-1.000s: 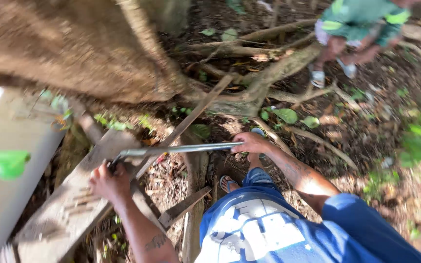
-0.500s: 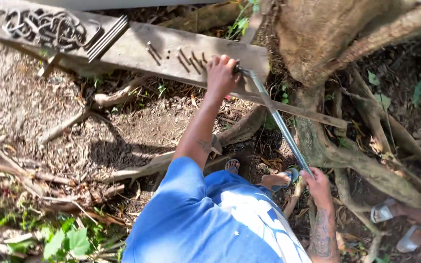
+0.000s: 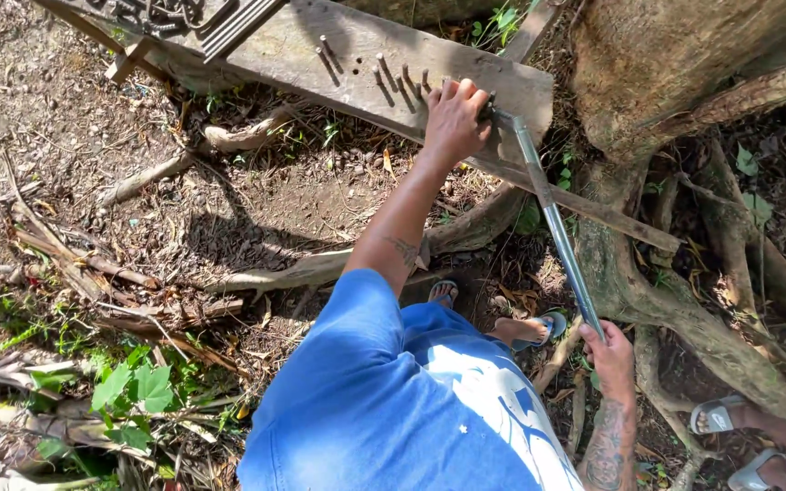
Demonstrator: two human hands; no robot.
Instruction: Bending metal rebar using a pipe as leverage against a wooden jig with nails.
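Your right hand (image 3: 613,353) is wrapped tight around the lower end of a long metal bar (image 3: 552,223), fingers closed on it so the shaft runs up and away from your fist. Your left hand (image 3: 455,118) lies on the plank (image 3: 338,68) at the bar's far end, palm down and fingers curled over the board's edge right where the bar's tip meets the wood; whether those fingers also pinch the tip itself cannot be told. The bar slants from the plank's right end down toward your right fist, crossing over a thinner strip of wood (image 3: 593,209) that sticks out from under the plank. Just left of your left hand on the plank, a row of nails (image 3: 384,73) stands up out of the board, some leaning. Farther left along the plank a bundle of thin metal rods (image 3: 229,27) rests across it. Right of the plank rises a thick tree trunk (image 3: 684,64), its roots (image 3: 675,309) spreading below the bar. Below the plank, between your arms, your sandalled foot (image 3: 525,329) stands on bare dirt and dry leaves. Well right of the plank, at the lower corner, another person's sandalled feet (image 3: 739,436) show.
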